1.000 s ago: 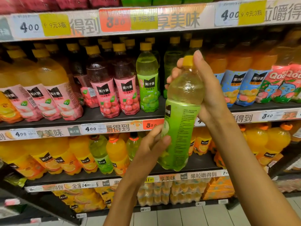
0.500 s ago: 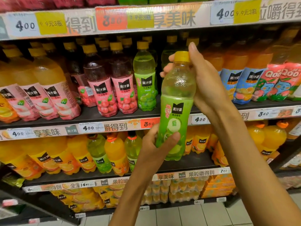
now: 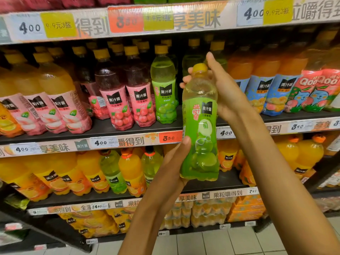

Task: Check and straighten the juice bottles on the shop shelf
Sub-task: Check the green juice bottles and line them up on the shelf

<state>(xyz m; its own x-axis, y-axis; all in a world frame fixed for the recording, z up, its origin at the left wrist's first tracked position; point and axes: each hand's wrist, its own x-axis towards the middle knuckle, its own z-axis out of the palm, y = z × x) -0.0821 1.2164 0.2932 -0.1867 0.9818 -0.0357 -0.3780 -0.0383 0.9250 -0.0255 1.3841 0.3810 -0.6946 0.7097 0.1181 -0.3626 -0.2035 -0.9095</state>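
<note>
The right hand (image 3: 226,94) grips the green bottle (image 3: 201,129) near its cap; the left hand (image 3: 176,162) holds its base, before the shelf (image 3: 103,129).

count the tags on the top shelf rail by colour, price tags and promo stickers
white price tags: 2
orange price tags: 1
yellow promo stickers: 3
total: 6

I'm in a shop, drinks aisle. Tiered black shelves (image 3: 103,128) run across the frame, packed with rows of juice bottles (image 3: 117,100) facing out. Price tags (image 3: 29,27) and promo strips (image 3: 132,141) line every shelf edge. Shrink-wrapped multipacks (image 3: 207,212) sit lower centre, tiled floor (image 3: 230,243) at the bottom.
</note>
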